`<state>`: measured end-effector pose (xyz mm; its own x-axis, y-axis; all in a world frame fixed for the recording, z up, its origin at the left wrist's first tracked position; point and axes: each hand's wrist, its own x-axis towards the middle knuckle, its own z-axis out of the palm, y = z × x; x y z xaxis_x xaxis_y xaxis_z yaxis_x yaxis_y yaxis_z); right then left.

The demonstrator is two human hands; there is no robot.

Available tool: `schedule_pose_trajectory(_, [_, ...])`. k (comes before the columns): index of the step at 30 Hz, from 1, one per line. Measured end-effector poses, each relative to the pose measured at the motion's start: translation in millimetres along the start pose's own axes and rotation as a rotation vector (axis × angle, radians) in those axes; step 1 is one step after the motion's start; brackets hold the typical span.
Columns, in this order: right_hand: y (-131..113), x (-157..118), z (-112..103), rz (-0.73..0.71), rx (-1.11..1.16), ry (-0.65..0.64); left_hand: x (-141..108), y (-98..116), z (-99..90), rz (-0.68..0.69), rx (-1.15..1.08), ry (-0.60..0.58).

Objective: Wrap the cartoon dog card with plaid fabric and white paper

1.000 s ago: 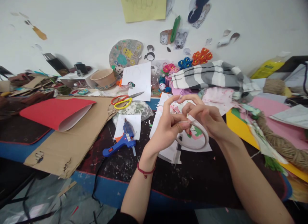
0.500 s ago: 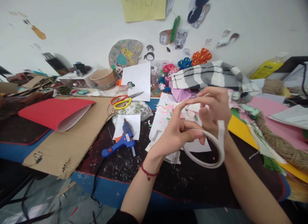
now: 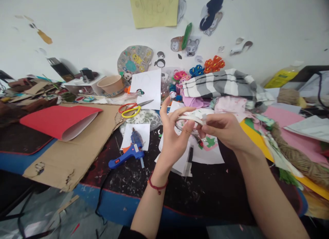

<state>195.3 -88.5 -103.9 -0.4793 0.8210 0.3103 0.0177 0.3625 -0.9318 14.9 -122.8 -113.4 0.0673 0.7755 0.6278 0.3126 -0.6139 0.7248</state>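
A narrow roll of white tape (image 3: pixel 190 118) is held up over the desk, turned nearly edge-on. My left hand (image 3: pixel 172 136) grips its near left side between thumb and fingers, with one finger raised. At the roll's right edge my right hand (image 3: pixel 224 128) is closed in a pinch on the tape's end, a small pale piece showing at the fingertips. Below the hands lie white paper sheets (image 3: pixel 214 155) with pink and green cut pieces, partly covered by the hands. A strip with a dark part (image 3: pixel 189 160) rests on the sheets' near edge.
A blue glue gun (image 3: pixel 133 151) lies on white paper to the left, its cord hanging over the desk edge. Behind it are red-and-yellow scissors (image 3: pixel 131 110). Cardboard (image 3: pixel 84 146) and a red folder (image 3: pixel 59 121) are further left. Checked cloth (image 3: pixel 226 83) and twine (image 3: pixel 293 150) are on the right.
The tape roll has moved up and left and been tilted flatter. My right hand has dropped from above and now pinches at the roll's right edge.
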Motion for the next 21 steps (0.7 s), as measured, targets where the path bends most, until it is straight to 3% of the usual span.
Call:
schedule_pose_trajectory(5, [8.6, 4.1, 10.3, -0.128, -0.227, 0.192, 0.5, 1.8, 2.0, 0.018, 0.018, 0.115])
schedule_pose_trajectory(11, [2.3, 4.7, 19.4, -0.165, -0.310, 0.111, 1.6, -8.5, 3.7, -0.097, -0.121, 0.165])
schedule_pose_trajectory(15, [1.6, 3.7, 20.8, -0.217, -0.262, 0.141, 3.8, -17.2, -1.0, -0.175, -0.304, 0.170])
schedule_pose_trajectory(18, [4.0, 4.8, 20.3, -0.263, -0.204, 0.152, 6.3, -24.4, -5.5, -0.244, -0.528, 0.320])
schedule_pose_trajectory(21, [5.0, 4.8, 11.6, -0.305, -0.174, 0.197, 8.7, -28.3, -9.4, -0.277, -0.590, 0.517])
